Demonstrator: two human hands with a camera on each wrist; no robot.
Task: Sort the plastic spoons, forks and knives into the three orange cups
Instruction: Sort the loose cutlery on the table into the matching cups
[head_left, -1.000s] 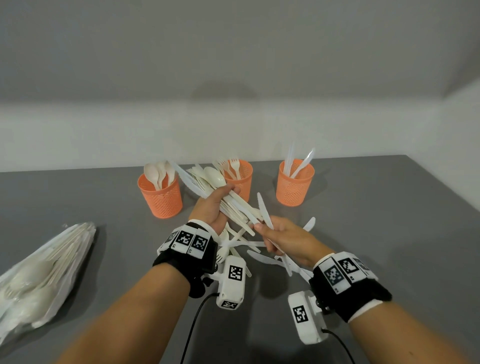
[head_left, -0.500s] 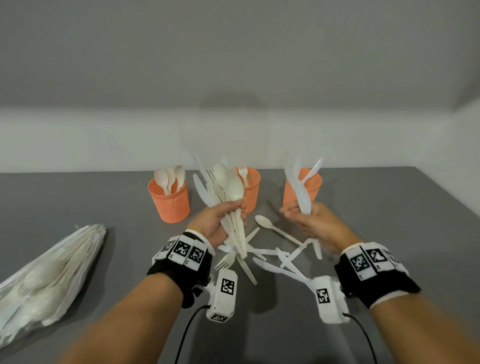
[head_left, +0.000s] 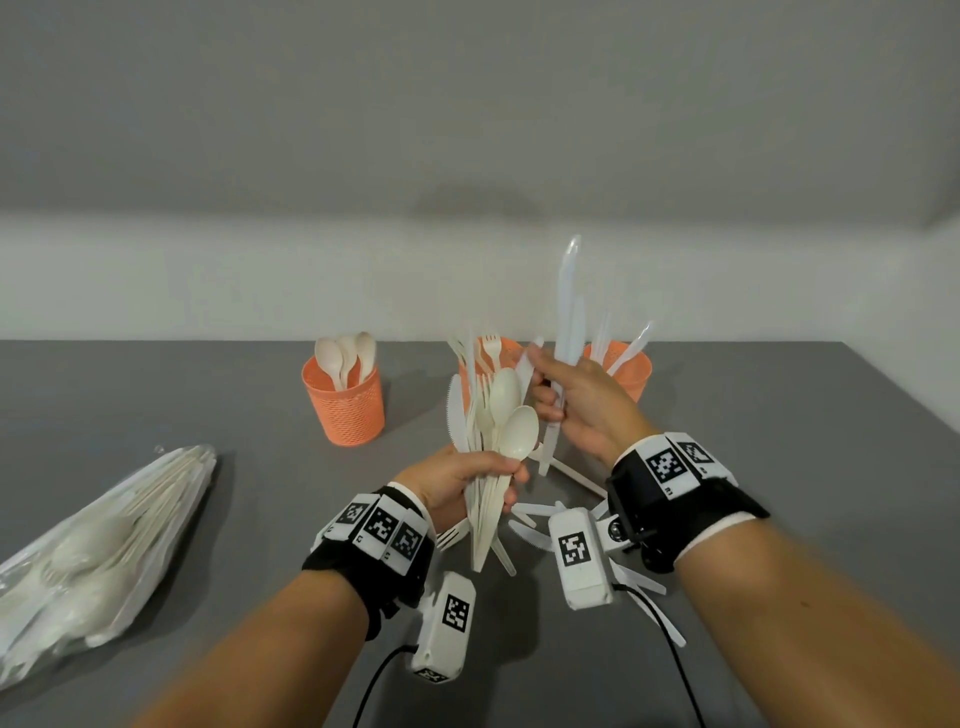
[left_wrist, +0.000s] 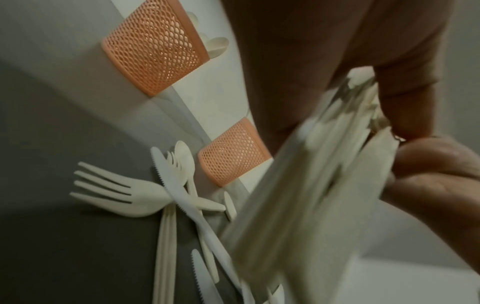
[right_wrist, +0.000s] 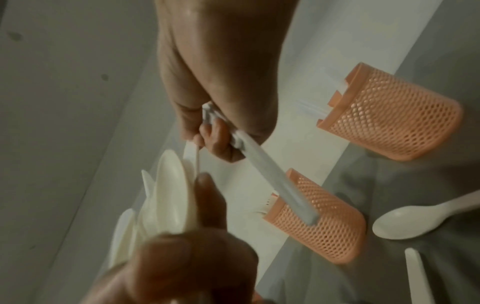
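My left hand (head_left: 488, 470) grips an upright bundle of mixed cream cutlery (head_left: 493, 426), with spoons in front and forks and knives behind. My right hand (head_left: 553, 397) holds a few white knives (head_left: 566, 317) pointing up, and its fingertips touch the top of the bundle. Three orange mesh cups stand behind: the left cup (head_left: 344, 410) holds spoons, the middle cup (head_left: 506, 351) forks, the right cup (head_left: 636, 371) knives. The left wrist view shows the blurred bundle (left_wrist: 311, 185) in my fingers. The right wrist view shows a knife handle (right_wrist: 272, 176) in my right hand.
Loose forks, knives and spoons (head_left: 535, 512) lie on the grey table (head_left: 208, 395) under my hands, among them a fork (left_wrist: 122, 193) and a spoon (right_wrist: 405, 222). A clear plastic bag of more cutlery (head_left: 98, 530) lies at the left. A white wall runs behind the cups.
My right hand has lifted its knives upright and moved left to the bundle. My left hand has turned the bundle more upright.
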